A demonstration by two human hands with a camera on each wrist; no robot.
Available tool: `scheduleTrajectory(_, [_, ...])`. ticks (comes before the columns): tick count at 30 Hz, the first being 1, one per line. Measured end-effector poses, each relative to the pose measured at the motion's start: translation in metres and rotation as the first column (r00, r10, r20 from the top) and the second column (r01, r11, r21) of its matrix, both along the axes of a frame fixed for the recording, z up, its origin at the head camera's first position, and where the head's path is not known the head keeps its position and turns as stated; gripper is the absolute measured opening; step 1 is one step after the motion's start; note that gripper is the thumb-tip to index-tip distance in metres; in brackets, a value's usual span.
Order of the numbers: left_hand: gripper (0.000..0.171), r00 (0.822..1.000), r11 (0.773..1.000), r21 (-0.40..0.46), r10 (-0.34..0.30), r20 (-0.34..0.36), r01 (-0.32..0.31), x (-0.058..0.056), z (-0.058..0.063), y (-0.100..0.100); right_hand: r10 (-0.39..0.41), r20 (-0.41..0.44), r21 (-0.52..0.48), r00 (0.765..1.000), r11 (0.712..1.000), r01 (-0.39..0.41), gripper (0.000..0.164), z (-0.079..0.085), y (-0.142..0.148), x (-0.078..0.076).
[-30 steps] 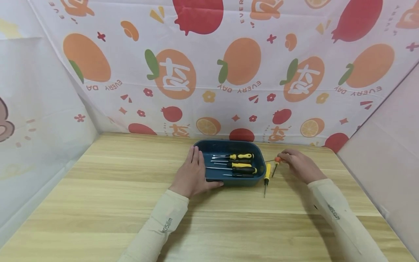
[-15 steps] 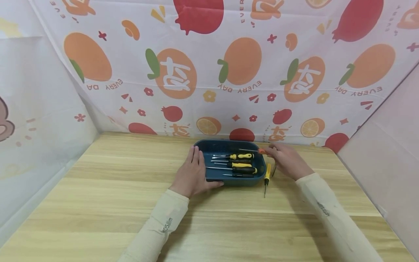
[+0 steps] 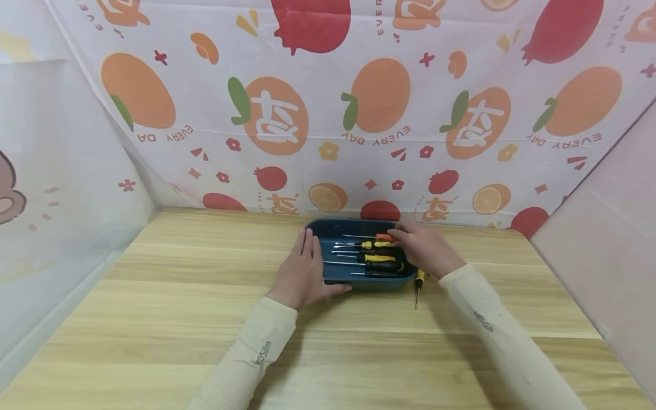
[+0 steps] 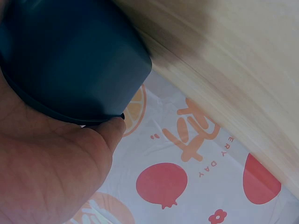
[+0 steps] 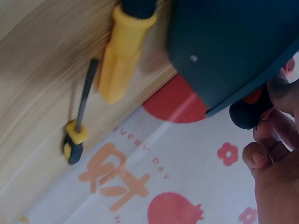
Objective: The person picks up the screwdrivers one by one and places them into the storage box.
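In the head view, a dark blue bin [image 3: 366, 285] stands at the table's far side, holding several screwdrivers with yellow and black handles. My left hand [image 3: 299, 273] rests against its left end with straight fingers, the thumb along the front wall. My right hand [image 3: 427, 245] pinches an orange-and-black screwdriver [image 3: 383, 237] by the handle, its shaft pointing left inside the bin. Whether it touches the floor there, I cannot tell. In the right wrist view, a screwdriver with a yellow handle [image 5: 122, 56] and a small black-and-yellow screwdriver [image 5: 74, 140] lie on the table beside the bin.
The wooden table [image 3: 205, 319] spreads in front of the bin. Behind it hangs a fruit-print cloth [image 3: 328, 125], close to the bin's far wall. Pale cloth sides [image 3: 66, 142] flank the table.
My right hand has picked up the orange-handled screwdriver from the table and carried it left into the bin. The left hand keeps its place at the bin.
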State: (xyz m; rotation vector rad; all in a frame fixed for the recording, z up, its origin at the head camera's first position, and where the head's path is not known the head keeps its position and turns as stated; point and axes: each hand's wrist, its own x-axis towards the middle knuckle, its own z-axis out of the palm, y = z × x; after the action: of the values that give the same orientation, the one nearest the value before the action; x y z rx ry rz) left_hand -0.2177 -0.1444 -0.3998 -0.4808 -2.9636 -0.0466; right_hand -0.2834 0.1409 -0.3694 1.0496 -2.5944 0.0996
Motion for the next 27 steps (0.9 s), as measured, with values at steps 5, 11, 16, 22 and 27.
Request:
scheduleTrajectory(5, [0.128, 1.000, 1.000, 0.001, 0.000, -0.001, 0.000, 0.001, 0.002, 0.000, 0.013, 0.010, 0.011, 1.000, 1.000, -0.013, 0.028, -0.001, -0.013, 0.000])
scheduleTrajectory(11, [0.128, 1.000, 1.000, 0.014, -0.003, 0.004, 0.003, 0.003, 0.003, 0.000, 0.055, 0.046, -0.012, 0.997, 0.998, -0.054, 0.023, -0.008, -0.020, -0.001])
scheduleTrajectory(16, [0.128, 1.000, 1.000, 0.016, -0.001, 0.010, 0.001, 0.003, 0.004, 0.000, 0.054, 0.137, -0.023, 0.989, 0.998, -0.051, 0.022, -0.015, -0.023, -0.003])
scheduleTrajectory(22, [0.127, 1.000, 1.000, 0.001, -0.004, 0.005, 0.004, 0.002, 0.003, 0.000, 0.023, 0.236, -0.031, 0.972, 0.999, -0.016, 0.025, -0.018, -0.024, -0.004])
scheduleTrajectory(27, [0.128, 1.000, 1.000, -0.016, -0.003, -0.001, 0.003, 0.001, 0.002, 0.000, -0.002, 0.272, -0.015, 0.962, 1.000, 0.006, 0.026, -0.017, -0.027, -0.006])
